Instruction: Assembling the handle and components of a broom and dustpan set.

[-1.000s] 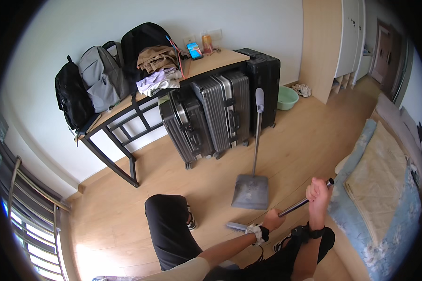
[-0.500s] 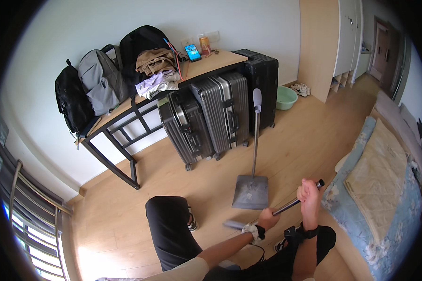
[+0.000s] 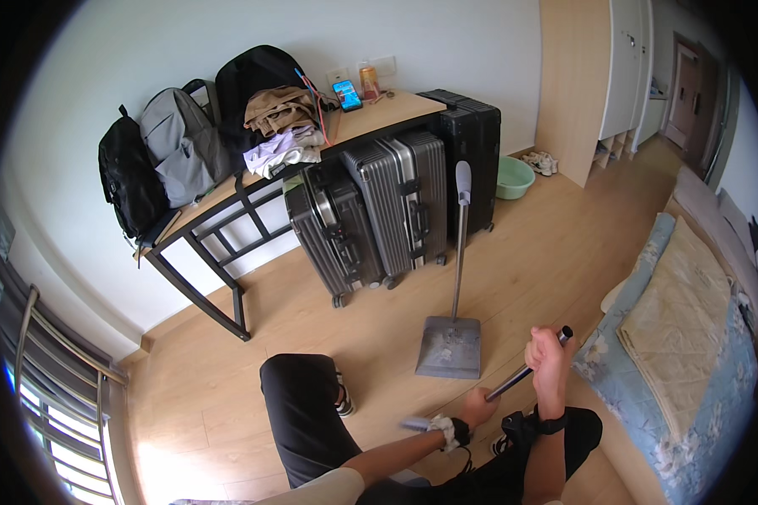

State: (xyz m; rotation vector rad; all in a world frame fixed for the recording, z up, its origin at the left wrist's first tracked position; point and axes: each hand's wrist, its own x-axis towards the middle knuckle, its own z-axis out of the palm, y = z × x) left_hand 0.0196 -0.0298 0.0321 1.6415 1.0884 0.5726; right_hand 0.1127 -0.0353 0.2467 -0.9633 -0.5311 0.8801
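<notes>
- The wooden floor (image 3: 564, 252) fills most of the view, pale planks running from the white wall to the bed
- The bed (image 3: 691, 337) lies along the right side, covered by a blue flowered sheet with a yellowish blanket on top
- A long table (image 3: 396, 114) with a wooden top and a dark metal frame stands against the wall; on it sit a black backpack (image 3: 130, 181), a grey backpack (image 3: 181, 151), another black bag (image 3: 257, 80), a heap of folded clothes (image 3: 282, 130) and a phone (image 3: 347, 94) propped near the wall
- A tall wooden cupboard (image 3: 577, 84) stands right of the table, with a green basin (image 3: 512, 178) on the floor just beside it
- Three suitcases (image 3: 396, 210) stand upright in front of and under the table, two grey and one black, close side by side
- A dustpan (image 3: 451, 345) with a long upright handle stands on the floor between the suitcases and the person, its grey pan flat on the planks, untouched by either hand
- The person's legs in dark trousers (image 3: 299, 412) show at the bottom
- A broom handle (image 3: 526, 370), a thin dark slanted rod, runs between both hands, just right of the dustpan
- The right hand (image 3: 547, 362) is wrapped around the handle's upper end, fingers pressed closed round it, a dark band on the wrist
- The left hand (image 3: 477, 408) is closed around the handle lower down, a white and black band at the wrist
</notes>
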